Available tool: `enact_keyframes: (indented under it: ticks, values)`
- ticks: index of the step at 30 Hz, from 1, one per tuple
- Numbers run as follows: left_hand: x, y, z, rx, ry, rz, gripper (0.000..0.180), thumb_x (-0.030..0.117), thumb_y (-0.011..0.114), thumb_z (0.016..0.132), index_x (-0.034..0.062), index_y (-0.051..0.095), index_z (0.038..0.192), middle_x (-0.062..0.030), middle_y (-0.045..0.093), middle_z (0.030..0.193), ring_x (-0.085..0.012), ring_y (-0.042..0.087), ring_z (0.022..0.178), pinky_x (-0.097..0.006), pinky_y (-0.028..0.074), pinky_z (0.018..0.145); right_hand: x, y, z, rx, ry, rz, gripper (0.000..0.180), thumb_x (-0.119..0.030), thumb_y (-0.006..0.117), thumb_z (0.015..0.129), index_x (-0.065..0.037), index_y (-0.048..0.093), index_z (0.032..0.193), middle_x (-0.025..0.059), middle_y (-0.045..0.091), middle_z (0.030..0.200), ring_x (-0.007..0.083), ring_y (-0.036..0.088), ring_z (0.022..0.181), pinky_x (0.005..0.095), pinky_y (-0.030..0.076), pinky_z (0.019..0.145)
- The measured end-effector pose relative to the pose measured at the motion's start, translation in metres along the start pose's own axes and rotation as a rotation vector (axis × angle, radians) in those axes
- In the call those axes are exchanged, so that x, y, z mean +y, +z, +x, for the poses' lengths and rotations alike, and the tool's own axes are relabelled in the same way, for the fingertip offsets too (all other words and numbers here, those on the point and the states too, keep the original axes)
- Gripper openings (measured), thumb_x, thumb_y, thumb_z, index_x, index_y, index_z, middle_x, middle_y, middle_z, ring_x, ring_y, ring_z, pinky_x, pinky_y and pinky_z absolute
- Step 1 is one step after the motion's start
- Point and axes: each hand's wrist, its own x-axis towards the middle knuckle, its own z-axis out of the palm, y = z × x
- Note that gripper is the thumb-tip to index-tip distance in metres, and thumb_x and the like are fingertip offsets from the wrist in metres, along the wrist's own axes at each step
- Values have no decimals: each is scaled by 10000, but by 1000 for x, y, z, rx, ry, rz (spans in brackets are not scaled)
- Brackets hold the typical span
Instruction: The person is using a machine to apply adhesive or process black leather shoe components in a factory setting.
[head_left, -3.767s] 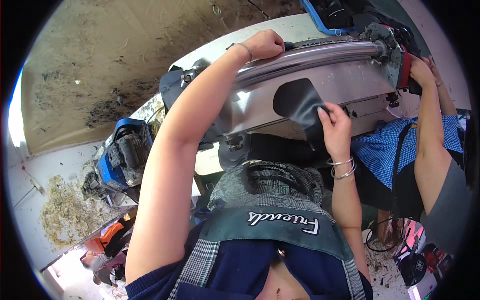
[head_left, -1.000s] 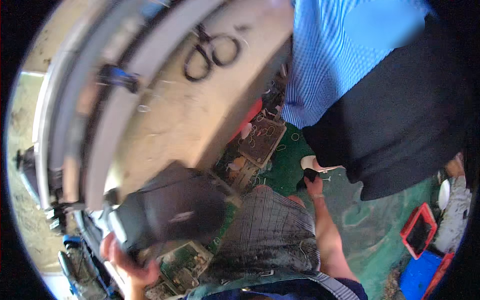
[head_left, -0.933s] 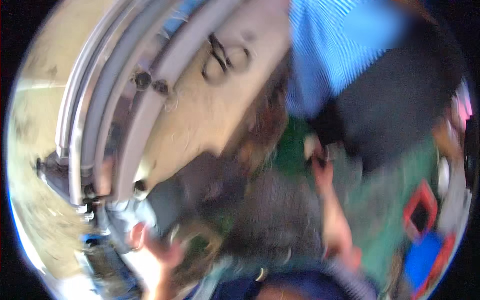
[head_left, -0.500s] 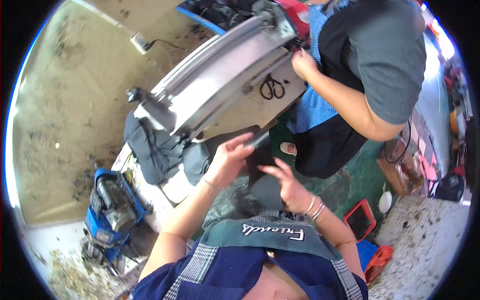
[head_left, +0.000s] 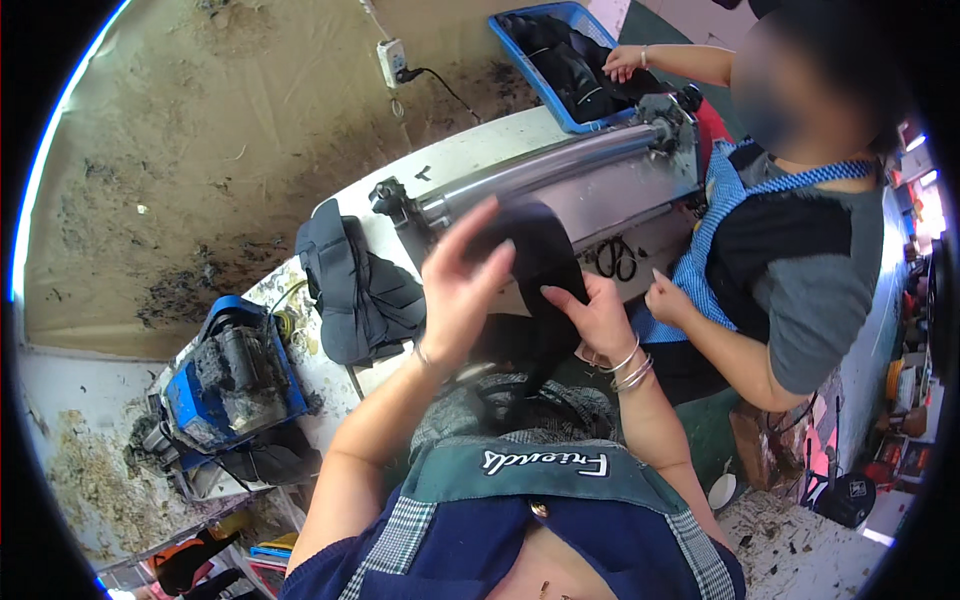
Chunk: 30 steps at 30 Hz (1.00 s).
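Note:
A black sheet of flexible material (head_left: 545,245) hangs in front of me. My right hand (head_left: 602,320) grips its right edge, with the thumb lying over it. On the other side, my left hand (head_left: 462,290) is raised with its fingers spread, slightly blurred, close to the sheet's left edge. Whether its fingertips touch the sheet is hard to make out. Left of that hand lies a pile of dark grey and black pieces (head_left: 362,295) on the white table. Just beyond the sheet stands a machine with a long metal roller (head_left: 560,165).
Black-handled scissors (head_left: 614,260) lie beside the roller machine. A blue basket (head_left: 545,92) of black pieces stands behind it. At right, a co-worker in a blue apron (head_left: 722,230) has one hand (head_left: 625,62) over the basket. A dusty blue motor unit (head_left: 235,390) sits at left.
Both my hands have come up, bringing the black sheet higher. My left fingers have spread. The co-worker has leaned back and reached a hand to the basket. The head view has shifted.

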Motion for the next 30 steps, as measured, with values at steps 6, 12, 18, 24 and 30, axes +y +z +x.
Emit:
enact_keyframes:
  ticks: [6,12,18,24,30]
  values:
    - [-95,-19,136,-121,196,1083,561,473,423,958,-4,567,1216,-249,553,1243,-353,534,1171,-406,430,972,24,-46,41,-72,367,-162,302,-166,711,829,64,640,1011,54,680,885,97,607,745,254,497,686]
    - [-134,7,206,-475,-227,1179,806,687,379,883,-54,628,1076,-337,617,1015,-441,612,995,-446,472,899,20,-60,110,51,185,-678,367,-169,725,796,75,601,1041,102,680,931,170,617,880,326,499,743]
    - [-93,2,187,-465,129,1204,240,245,594,838,76,717,955,-216,674,847,-365,657,813,-437,523,737,57,-33,48,-96,123,-1090,163,-181,676,788,-61,578,839,132,610,814,335,605,844,435,469,768]
    - [-19,27,142,-591,219,1134,406,-62,525,663,59,689,1014,-175,677,843,-338,659,779,-403,530,749,228,58,69,-571,-295,-959,702,-500,712,725,25,519,1151,234,569,1143,388,559,1074,464,427,932]
    - [43,-9,239,-162,427,1147,177,103,629,871,14,687,1012,-138,707,848,-134,662,742,-284,500,713,235,28,74,-903,59,-934,547,-284,745,745,-85,510,1196,201,620,1088,355,585,1066,446,461,887]
